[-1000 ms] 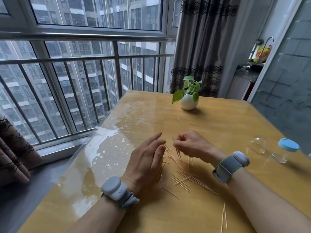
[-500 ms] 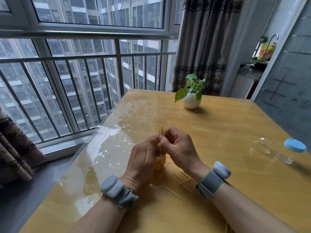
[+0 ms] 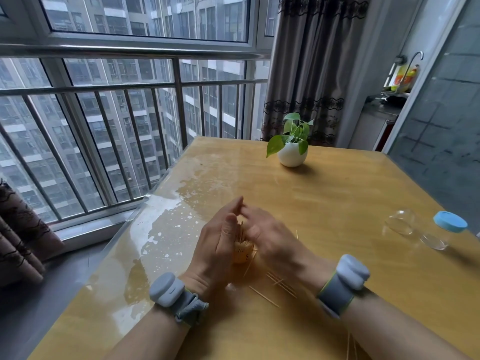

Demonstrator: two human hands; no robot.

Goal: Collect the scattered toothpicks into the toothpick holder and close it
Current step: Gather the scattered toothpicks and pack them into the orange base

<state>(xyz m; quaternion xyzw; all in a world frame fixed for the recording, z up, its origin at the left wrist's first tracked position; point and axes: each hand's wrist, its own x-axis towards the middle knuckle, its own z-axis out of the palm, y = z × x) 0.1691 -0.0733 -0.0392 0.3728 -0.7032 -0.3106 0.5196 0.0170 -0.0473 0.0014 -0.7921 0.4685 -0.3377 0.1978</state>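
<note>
Your fingers have straightened: left grip (image 3: 220, 245) and right grip (image 3: 270, 240), both flat-palmed, press the upright toothpick bundle (image 3: 242, 249) between them; the toothpick holder (image 3: 446, 224) sits well right on the tabletop (image 3: 337, 203).

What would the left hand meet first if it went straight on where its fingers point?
The right hand, whose fingertips sit at the left hand's tips. Beyond, likely the round white plant pot on the yellow wooden table; depth is unclear.

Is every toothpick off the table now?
No, several loose toothpicks lie scattered on the table in front of the person.
</note>
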